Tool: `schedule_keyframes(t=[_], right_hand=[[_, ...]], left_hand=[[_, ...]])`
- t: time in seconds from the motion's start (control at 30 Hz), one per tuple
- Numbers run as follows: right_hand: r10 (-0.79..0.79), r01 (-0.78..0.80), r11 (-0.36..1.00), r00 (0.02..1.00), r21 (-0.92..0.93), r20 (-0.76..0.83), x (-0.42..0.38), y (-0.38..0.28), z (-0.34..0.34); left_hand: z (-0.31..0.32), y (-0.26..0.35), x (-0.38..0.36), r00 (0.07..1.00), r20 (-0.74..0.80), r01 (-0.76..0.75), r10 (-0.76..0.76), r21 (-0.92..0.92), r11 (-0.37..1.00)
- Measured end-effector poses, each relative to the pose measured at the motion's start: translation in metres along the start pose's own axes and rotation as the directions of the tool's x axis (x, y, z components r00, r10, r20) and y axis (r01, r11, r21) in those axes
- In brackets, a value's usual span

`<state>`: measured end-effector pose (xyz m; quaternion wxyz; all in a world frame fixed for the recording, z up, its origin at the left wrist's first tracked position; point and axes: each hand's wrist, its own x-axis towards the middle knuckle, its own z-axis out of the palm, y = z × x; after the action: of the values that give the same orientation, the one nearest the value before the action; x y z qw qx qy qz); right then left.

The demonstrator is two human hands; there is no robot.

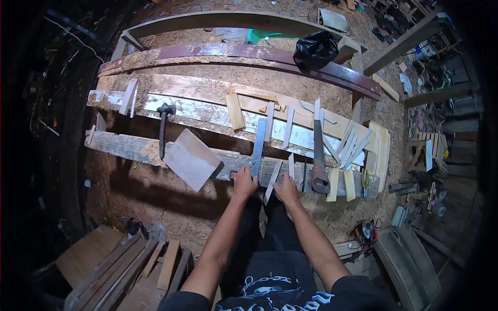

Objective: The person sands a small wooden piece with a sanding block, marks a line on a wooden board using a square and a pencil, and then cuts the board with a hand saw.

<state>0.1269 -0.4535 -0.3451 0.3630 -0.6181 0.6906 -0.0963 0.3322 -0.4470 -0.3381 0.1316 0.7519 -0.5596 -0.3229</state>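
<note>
My left hand [245,182] is closed around the base of a try square [258,145], whose metal blade points away from me across the bench. A small red and dark end shows beside the fingers. My right hand [287,191] is closed at a thin pale wood strip [273,182] that slants over the bench's near edge. Just beyond these fingers lies another short strip [291,165]. A handsaw [318,155] rests to the right, its handle toward me. Left of my hands are a square-faced wood block [192,159] and a hammer [163,127].
Several thin strips [353,145] lie piled at the bench's right, near pliers [365,180]. A black plastic bag [316,50] hangs on the far maroon beam [223,50]. Boards [114,269] lean at lower left; a red power tool [367,231] sits lower right. Sawdust covers the floor.
</note>
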Motion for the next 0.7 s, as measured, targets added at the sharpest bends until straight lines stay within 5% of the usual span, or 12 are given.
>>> schedule_keyframes(t=[0.07,0.33,0.7], right_hand=[[0.103,-0.1,0.995,0.986,-0.026,0.133,-0.002,-0.004,0.01],[0.252,-0.244,0.961,0.966,-0.128,0.052,0.009,-0.012,0.051],[0.157,-0.155,0.987,0.986,0.044,-0.052,0.02,0.006,0.07]], left_hand=[[0.013,-0.006,0.007,0.999,0.028,0.021,-0.02,-0.008,1.0],[0.031,-0.005,0.042,0.987,0.125,0.081,-0.098,0.136,0.987],[0.041,-0.001,0.069,0.993,0.008,0.116,-0.116,0.01,0.993]])
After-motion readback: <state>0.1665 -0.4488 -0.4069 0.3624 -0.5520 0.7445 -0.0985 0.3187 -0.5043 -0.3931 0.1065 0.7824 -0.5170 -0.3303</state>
